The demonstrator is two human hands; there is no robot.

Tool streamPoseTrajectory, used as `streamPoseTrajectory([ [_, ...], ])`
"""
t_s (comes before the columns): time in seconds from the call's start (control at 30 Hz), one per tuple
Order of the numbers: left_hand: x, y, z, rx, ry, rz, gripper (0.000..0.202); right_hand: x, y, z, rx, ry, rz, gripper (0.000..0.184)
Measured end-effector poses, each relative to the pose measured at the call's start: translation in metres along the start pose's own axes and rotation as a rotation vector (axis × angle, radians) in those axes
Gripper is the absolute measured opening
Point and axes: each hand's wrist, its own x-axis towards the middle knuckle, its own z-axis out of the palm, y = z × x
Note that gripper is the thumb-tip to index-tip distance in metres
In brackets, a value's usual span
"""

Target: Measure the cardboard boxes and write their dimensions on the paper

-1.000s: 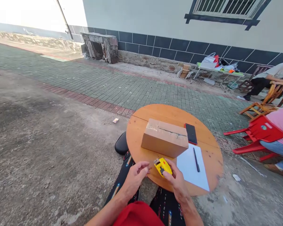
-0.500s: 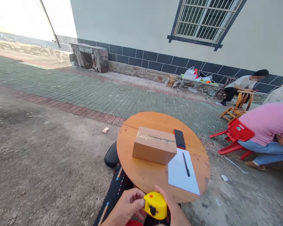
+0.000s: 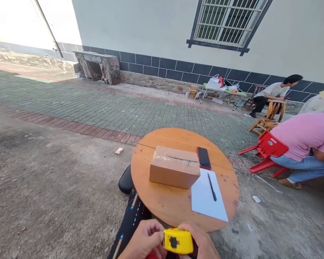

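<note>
A yellow tape measure [image 3: 178, 241] with a black button is held in front of my lap, below the table's near edge. My right hand [image 3: 201, 242] grips its case from the right. At the left end of the case, my left hand [image 3: 147, 239] is closed, thumb and fingertips pinched at the tape's mouth; whether any blade is out I cannot tell. Beyond my hands, a closed cardboard box [image 3: 174, 172] rests on the round wooden table [image 3: 162, 207]. A white sheet of paper [image 3: 202, 201] lies to its right with a black pen [image 3: 212, 187] on it.
A phone with a red edge [image 3: 204, 158] lies behind the paper. A person in a pink shirt [image 3: 304, 133] sits on a red chair [image 3: 272, 145] at right; another person [image 3: 275, 91] sits farther back. A folding table [image 3: 243, 94] holding bags stands by the wall.
The tape measure has tilted, so its side with the black button faces me more. My right fingers now wrap over its top. The view has shifted slightly.
</note>
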Motion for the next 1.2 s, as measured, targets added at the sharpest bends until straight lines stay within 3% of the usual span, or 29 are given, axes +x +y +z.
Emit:
streamPoseTrajectory([
  [0.2, -0.010, 0.033, 0.012, -0.012, 0.063, 0.079, 0.043, -0.003, -0.007, -0.014, -0.079, 0.018, 0.041, 0.040],
  [0.37, -0.008, 0.039, 0.013, -0.075, 0.030, 0.037, 0.040, 0.002, -0.004, -0.015, -0.074, 0.017, 0.018, 0.043],
  [0.47, -0.007, 0.037, 0.008, -0.118, 0.007, 0.029, 0.036, 0.003, 0.001, -0.020, -0.096, -0.002, -0.002, 0.038],
  [0.57, -0.010, 0.048, -0.008, -0.268, 0.012, 0.053, 0.033, -0.001, 0.014, -0.036, -0.141, 0.019, 0.043, 0.032],
  [0.7, -0.016, 0.084, -0.029, -0.351, 0.033, 0.098, 0.033, -0.007, 0.032, -0.062, -0.095, 0.150, 0.085, 0.036],
  [0.87, -0.010, 0.139, -0.031, -0.141, 0.067, 0.227, 0.028, 0.007, 0.023, -0.083, 0.317, 0.234, 0.137, 0.042],
  [1.07, 0.032, 0.216, -0.036, 0.217, 0.264, 0.471, 0.025, 0.076, -0.010, -0.125, 0.446, 0.400, -0.030, 0.048],
  [1.2, 0.072, 0.246, -0.049, 0.280, 0.351, 0.436, 0.020, 0.131, -0.016, -0.150, 0.509, 0.368, -0.116, 0.049],
])
